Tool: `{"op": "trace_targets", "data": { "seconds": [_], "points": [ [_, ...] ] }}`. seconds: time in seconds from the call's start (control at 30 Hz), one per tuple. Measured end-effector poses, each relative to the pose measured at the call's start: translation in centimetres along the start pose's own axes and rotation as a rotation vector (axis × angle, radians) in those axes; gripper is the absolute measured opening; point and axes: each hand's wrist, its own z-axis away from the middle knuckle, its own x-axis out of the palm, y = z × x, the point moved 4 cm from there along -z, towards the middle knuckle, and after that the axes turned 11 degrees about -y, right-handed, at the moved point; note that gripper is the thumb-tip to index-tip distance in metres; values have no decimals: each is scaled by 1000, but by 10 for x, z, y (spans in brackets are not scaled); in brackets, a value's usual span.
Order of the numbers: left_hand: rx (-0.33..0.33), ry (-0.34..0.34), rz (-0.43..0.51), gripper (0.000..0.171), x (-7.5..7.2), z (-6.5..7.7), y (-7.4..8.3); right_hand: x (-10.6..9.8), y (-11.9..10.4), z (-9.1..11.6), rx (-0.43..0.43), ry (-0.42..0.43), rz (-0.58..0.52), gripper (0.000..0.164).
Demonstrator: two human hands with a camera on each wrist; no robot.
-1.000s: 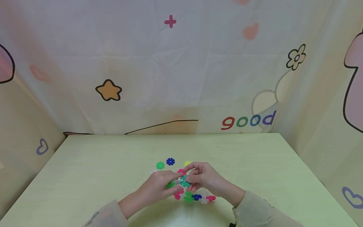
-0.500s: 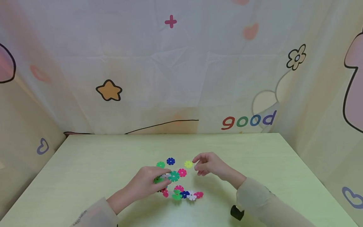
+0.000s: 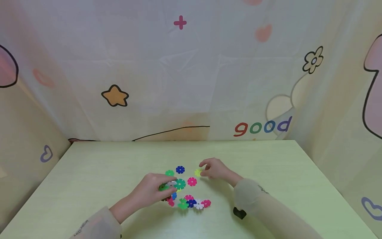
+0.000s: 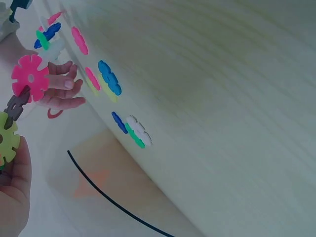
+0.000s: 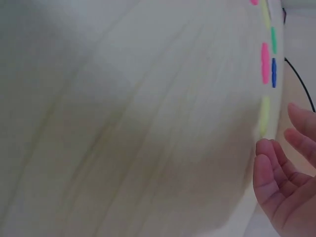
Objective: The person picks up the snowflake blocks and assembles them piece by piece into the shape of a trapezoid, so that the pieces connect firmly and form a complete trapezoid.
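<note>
My left hand (image 3: 147,189) grips a linked build of plastic snowflake discs above the table. A teal disc (image 3: 180,184) shows at its fingertips; green, blue, white and pink discs (image 3: 206,203) trail to the right. In the left wrist view, a pink disc (image 4: 29,79) and a yellow-green disc (image 4: 7,140) belong to this build, which the hand partly hides. My right hand (image 3: 216,168) is at a loose yellow disc (image 3: 197,173) lying flat. Its thumb and fingers are apart in the right wrist view, close beside that yellow disc (image 5: 265,116); contact is unclear.
Loose discs lie on the pale table (image 3: 256,159): a dark blue disc (image 3: 180,170), a green disc (image 3: 169,173) and a pink disc (image 3: 192,181). A printed cloth (image 3: 149,66) stands behind the table. Something black (image 3: 239,213) hangs under the right sleeve.
The right hand has let go of the linked build and moved away to the yellow disc. The left hand has shifted left with the build, uncovering the loose pink disc.
</note>
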Motion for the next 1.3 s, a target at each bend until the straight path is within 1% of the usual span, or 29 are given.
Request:
{"op": "trace_targets", "data": {
  "seconds": [0.17,0.37,0.5,0.7,0.8,0.97,1.1,1.2,1.3],
  "points": [
    [4,-6,-10,29,0,0,0,5,-1,-7,-4,-8,62,31],
    [-3,-11,-6,30,0,0,-1,8,-3,-9,0,10,140,28],
    [-9,-13,-2,31,1,0,-1,8,-5,-9,-1,19,149,24],
    [15,-2,28,29,1,1,-2,10,-8,-3,5,0,144,19],
    [20,9,27,28,2,1,-2,11,-8,2,-12,-9,139,19],
    [14,12,27,28,4,2,-3,12,-4,12,-57,5,96,16],
    [10,11,34,28,4,2,-3,11,-3,24,-87,26,33,13],
    [11,14,37,29,4,2,-3,8,-7,34,-114,26,-48,10],
    [2,11,48,29,3,1,-3,6,-14,45,-168,17,-125,9]
  ]
}}
